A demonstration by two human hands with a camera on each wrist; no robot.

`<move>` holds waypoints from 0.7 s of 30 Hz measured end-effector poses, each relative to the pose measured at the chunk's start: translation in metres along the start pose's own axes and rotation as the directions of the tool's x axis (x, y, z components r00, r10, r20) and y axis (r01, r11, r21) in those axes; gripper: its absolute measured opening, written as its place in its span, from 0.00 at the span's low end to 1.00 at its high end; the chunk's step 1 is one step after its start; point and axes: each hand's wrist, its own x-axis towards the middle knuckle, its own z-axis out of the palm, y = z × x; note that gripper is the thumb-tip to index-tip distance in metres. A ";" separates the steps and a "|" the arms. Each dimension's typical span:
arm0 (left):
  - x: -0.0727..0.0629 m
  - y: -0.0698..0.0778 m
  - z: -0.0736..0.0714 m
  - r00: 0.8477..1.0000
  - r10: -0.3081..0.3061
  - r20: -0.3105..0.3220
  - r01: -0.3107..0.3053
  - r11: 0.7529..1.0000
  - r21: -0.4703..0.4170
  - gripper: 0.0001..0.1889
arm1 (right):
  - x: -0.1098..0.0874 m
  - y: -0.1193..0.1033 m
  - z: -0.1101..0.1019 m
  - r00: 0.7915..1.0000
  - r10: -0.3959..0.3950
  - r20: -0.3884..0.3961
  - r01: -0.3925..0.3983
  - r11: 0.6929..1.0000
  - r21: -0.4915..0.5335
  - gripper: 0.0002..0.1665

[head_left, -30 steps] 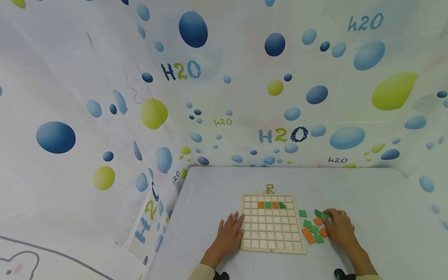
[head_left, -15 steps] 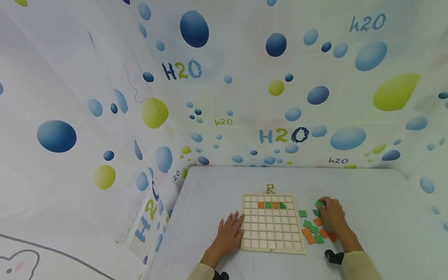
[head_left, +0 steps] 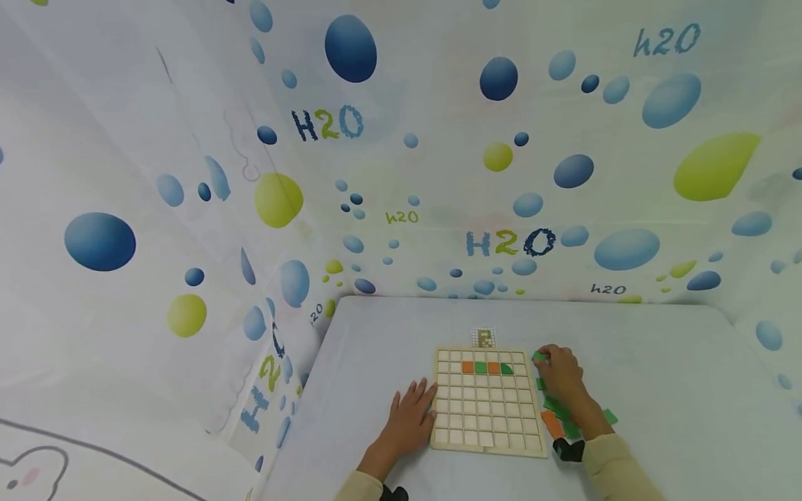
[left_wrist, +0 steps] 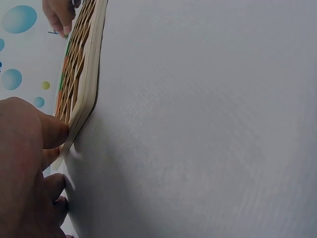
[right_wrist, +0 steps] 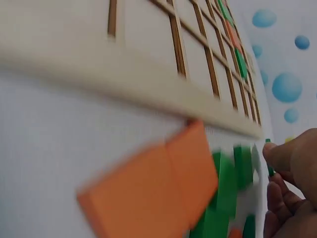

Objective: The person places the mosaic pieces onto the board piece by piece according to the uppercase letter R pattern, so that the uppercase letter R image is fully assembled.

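A square wooden grid board (head_left: 476, 419) lies on the table, with a row of orange and green tiles (head_left: 480, 367) in its second row from the top. The last of that row is a green piece (head_left: 507, 369) with a curved side. My left hand (head_left: 410, 419) rests at the board's left edge, fingers extended; in the left wrist view the thumb touches the rim. Beside the upper right corner, my right hand (head_left: 564, 378) pinches a green tile (head_left: 539, 355) between thumb and fingers. Loose green tiles and orange tiles (head_left: 552, 424) lie under and beside that forearm, partly hidden.
A small patterned card (head_left: 484, 337) lies just beyond the board's top edge. Another green piece (head_left: 610, 417) lies right of the right forearm. The white table (head_left: 376, 334) meets a printed curtain (head_left: 426, 174) at the back and left.
My right hand has picked up a green tile from the loose pieces and moved left with it towards the board's upper right corner. The left hand stays put.
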 end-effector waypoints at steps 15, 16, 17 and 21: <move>-0.005 0.002 -0.005 1.000 0.028 -0.010 -0.028 0.999 0.022 0.29 | -0.023 -0.077 0.062 0.955 -0.298 -0.014 0.298 0.954 0.028 0.16; -0.004 0.002 -0.005 1.000 0.023 -0.005 -0.023 0.999 0.026 0.29 | -0.024 -0.080 0.065 0.948 -0.318 -0.014 0.318 0.948 0.026 0.15; -0.004 0.001 -0.004 1.000 0.022 -0.003 -0.022 0.999 0.031 0.29 | -0.026 -0.083 0.069 0.945 -0.327 -0.008 0.327 0.944 0.034 0.13; -0.002 -0.001 -0.003 1.000 0.015 0.001 -0.015 0.999 0.044 0.29 | -0.030 -0.091 0.080 0.933 -0.359 0.022 0.359 0.933 0.004 0.07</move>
